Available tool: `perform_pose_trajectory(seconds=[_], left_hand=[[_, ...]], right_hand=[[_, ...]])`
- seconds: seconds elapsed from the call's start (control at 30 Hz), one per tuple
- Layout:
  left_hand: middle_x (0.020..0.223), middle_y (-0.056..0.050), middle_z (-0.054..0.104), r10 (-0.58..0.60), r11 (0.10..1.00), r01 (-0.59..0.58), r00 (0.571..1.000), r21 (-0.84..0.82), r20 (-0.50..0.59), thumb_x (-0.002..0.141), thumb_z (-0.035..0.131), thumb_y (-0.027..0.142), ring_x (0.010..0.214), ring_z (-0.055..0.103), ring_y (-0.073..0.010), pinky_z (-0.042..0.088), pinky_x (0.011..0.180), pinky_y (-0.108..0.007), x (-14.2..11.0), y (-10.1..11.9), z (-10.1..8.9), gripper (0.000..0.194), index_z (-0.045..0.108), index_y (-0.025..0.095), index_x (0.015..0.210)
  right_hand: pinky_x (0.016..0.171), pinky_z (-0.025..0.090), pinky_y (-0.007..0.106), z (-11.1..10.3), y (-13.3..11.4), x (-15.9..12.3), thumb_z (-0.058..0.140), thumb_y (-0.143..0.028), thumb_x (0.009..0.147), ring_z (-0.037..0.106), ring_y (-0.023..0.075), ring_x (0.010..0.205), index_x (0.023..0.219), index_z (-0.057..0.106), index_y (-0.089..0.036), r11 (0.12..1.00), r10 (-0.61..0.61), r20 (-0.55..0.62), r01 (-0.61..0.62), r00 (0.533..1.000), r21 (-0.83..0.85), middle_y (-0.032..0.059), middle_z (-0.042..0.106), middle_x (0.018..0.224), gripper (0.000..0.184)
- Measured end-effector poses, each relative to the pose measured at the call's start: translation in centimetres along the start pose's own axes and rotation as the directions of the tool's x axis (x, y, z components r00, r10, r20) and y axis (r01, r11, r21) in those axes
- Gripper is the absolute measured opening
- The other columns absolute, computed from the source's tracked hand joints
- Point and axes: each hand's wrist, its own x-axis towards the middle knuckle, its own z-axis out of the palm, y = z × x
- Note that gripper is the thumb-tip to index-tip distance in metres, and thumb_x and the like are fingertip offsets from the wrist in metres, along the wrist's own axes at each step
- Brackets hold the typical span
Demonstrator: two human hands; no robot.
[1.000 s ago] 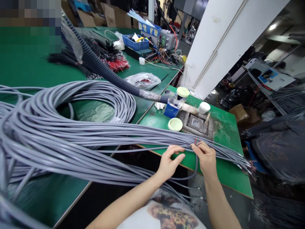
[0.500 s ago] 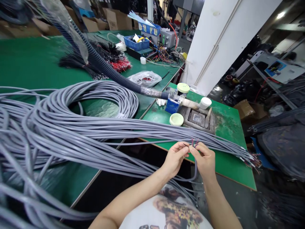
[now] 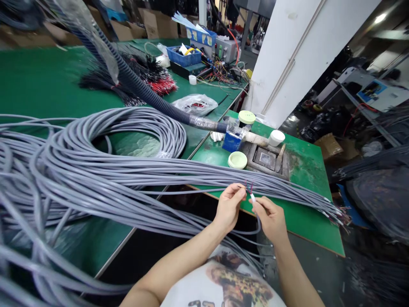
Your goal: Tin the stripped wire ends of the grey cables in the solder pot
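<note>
Near the front edge of the green board, my right hand (image 3: 270,217) pinches a grey cable (image 3: 258,224) just below its stripped end. A white sleeve (image 3: 253,198) shows at that end, and several thin coloured wires (image 3: 249,186) fan out above it. My left hand (image 3: 230,205) is closed at the fingertips on one dark wire of this cable, to the left of the others. Behind both hands runs a long bundle of grey cables (image 3: 204,172), its stripped ends (image 3: 340,214) lying at the board's right side.
A solder pot (image 3: 266,160) sits on the green board (image 3: 306,157), beside a pale green dish (image 3: 237,160), a white cup (image 3: 276,137) and a blue box (image 3: 231,140). An extraction hose (image 3: 153,98) crosses overhead. Coiled grey cable (image 3: 79,140) covers much of the left table.
My right hand has slid down from the wires to the cable below the white sleeve, which now shows. Both hands have moved slightly left and apart, the left still pinching a wire.
</note>
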Motion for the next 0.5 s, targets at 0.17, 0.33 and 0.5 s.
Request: perform_pose_trajectory(seconds=[0.17,0.33,0.5], left_hand=[[0.078,-0.004,0.066,0.504,0.702,-0.606,0.794,0.373,0.340,0.077,0.068,0.015,0.081,0.057,-0.0175,0.044,0.078,-0.033,-0.1,-0.8,-1.3,0.014,0.074,0.023,0.087],[0.094,-0.007,0.070,0.236,0.928,-0.269,0.960,0.258,0.153,0.077,0.071,0.024,0.088,0.061,-0.0196,0.046,0.081,-0.033,-0.4,-1.5,-1.4,0.029,0.070,0.022,0.106],[0.091,-0.010,0.070,-0.225,0.974,0.216,0.944,0.064,0.242,0.078,0.068,0.042,0.080,0.062,-0.0200,0.047,0.074,-0.031,-0.3,-1.3,-1.2,0.034,0.074,0.012,0.093]], right_hand=[[0.054,0.035,0.024,-0.2,0.5,-0.6,0.051,-0.033,0.091,0.046,0.0107,0.055,0.070,0.061,-0.018,0.991,0.076,-0.002,-0.075,0.997,0.109,-0.0024,0.050,0.059,0.028],[0.052,0.035,0.023,0.1,0.5,-0.8,0.053,-0.035,0.089,0.046,0.0102,0.053,0.075,0.065,-0.018,0.981,0.121,-0.016,-0.117,0.993,0.153,-0.0026,0.052,0.058,0.025],[0.051,0.037,0.023,0.2,0.0,-1.1,0.055,-0.036,0.087,0.049,0.0105,0.051,0.065,0.063,-0.017,0.988,0.129,0.022,-0.130,0.991,0.081,-0.0016,0.055,0.057,0.030]])
